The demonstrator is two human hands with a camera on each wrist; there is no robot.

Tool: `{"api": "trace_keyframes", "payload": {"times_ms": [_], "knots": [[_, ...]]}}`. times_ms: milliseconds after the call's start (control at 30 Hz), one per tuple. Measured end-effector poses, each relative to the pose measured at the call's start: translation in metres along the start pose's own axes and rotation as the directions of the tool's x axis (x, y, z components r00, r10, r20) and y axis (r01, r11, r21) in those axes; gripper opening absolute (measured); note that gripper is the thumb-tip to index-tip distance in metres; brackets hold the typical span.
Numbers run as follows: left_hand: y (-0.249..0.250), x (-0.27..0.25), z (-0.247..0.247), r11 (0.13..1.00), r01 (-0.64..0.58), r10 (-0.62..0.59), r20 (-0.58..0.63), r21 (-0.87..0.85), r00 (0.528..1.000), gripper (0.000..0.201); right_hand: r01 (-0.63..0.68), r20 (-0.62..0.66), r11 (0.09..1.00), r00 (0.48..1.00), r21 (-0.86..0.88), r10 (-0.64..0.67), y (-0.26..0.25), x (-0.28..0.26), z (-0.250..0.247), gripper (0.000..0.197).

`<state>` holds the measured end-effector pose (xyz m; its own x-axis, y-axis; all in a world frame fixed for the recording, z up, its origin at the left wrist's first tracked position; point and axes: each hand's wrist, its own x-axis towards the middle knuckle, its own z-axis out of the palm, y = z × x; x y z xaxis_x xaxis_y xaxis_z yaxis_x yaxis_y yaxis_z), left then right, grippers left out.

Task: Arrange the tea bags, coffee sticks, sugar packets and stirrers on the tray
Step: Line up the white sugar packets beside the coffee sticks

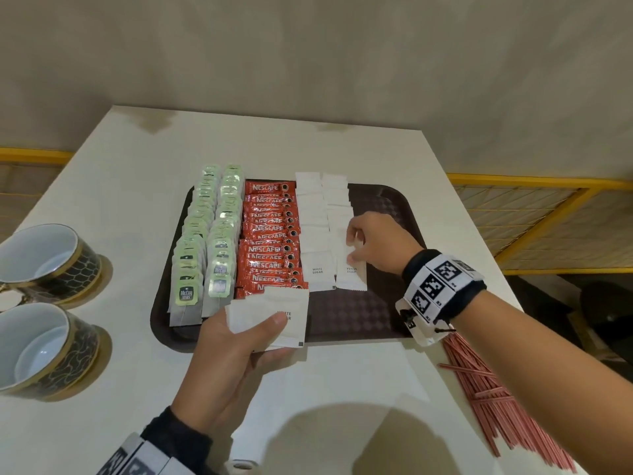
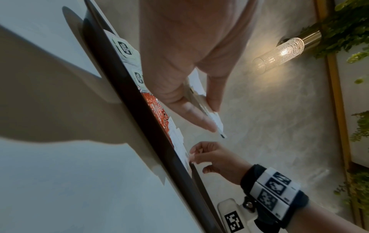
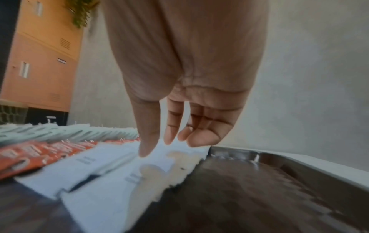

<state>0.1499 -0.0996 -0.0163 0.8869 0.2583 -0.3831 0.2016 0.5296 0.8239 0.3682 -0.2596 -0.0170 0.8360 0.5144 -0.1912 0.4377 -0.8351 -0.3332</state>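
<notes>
The surface (image 1: 120, 173) is pale; its near edge is cut off by the frame in the head view, and bare room lies left of and nearer than the tray. The brown tray (image 1: 376, 313) sits at its middle. The tray's right part and near strip are bare; its far rim is hidden behind the rows. Two black-and-gold cups (image 1: 48, 258) stand at the left edge of the head view, both partly cut off.

On the tray, from left to right, lie two overlapping rows of green tea bags (image 1: 205, 241), one row of red coffee sticks (image 1: 270, 234), and two rows of white sugar packets (image 1: 313, 231). The far ends of the tea bag and sugar rows reach past the tray's far rim.

The red stirrers (image 1: 493, 399) lie in a loose pile on the surface, off the tray by its near right corner; the right forearm hides their far end.

The left hand (image 1: 236, 344) grips a stack of sugar packets (image 1: 274, 315) between thumb and fingers over the tray's near rim; the stack covers the near end of the coffee row. The count in the stack cannot be told.

The right hand (image 1: 370, 241) rests with loosely bent fingers and thumb tip on the nearest packet (image 1: 352, 272) of the right sugar row, gripping nothing. The right wrist view is blurred.
</notes>
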Motion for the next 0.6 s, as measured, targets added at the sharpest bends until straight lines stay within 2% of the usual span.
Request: {"api": "trace_keyframes", "payload": {"times_ms": [33, 100, 167, 200, 300, 467, 600], "knots": [[0.000, 0.001, 0.001, 1.000, -0.005, 0.005, 0.002, 0.003, 1.000, 0.030, 0.019, -0.044, 0.999, 0.999, 0.040, -0.017, -0.005, -0.005, -0.002, 0.020], [0.000, 0.004, 0.003, 1.000, -0.010, 0.010, 0.005, 0.004, 1.000, 0.031, 0.068, -0.090, 0.960, 0.995, 0.271, -0.045, -0.024, -0.024, -0.007, 0.020], [-0.001, 0.008, 0.005, 1.000, -0.016, 0.016, -0.004, -0.004, 1.000, 0.031, 0.083, -0.013, 0.843, 0.996, 0.531, -0.089, -0.047, -0.048, -0.011, 0.027], [-0.001, 0.009, 0.006, 1.000, -0.018, 0.018, -0.003, -0.007, 1.000, 0.031, 0.066, 0.060, 0.801, 0.990, 0.595, -0.126, -0.056, -0.059, -0.011, 0.027], [-0.001, 0.011, 0.009, 1.000, -0.006, 0.007, 0.041, -0.021, 0.999, 0.030, 0.048, 0.166, 0.780, 0.967, 0.623, -0.192, -0.064, -0.074, -0.002, 0.018], [-0.002, 0.012, 0.006, 0.971, 0.144, -0.123, 0.120, -0.190, 0.985, 0.033, -0.001, 0.090, 0.738, 0.993, 0.675, -0.080, -0.045, -0.079, -0.002, 0.013], [-0.003, 0.009, 0.002, 0.980, 0.133, -0.122, 0.083, -0.151, 0.989, 0.024, -0.024, 0.012, 0.626, 1.000, 0.779, 0.023, -0.029, -0.091, -0.016, 0.013]]}}
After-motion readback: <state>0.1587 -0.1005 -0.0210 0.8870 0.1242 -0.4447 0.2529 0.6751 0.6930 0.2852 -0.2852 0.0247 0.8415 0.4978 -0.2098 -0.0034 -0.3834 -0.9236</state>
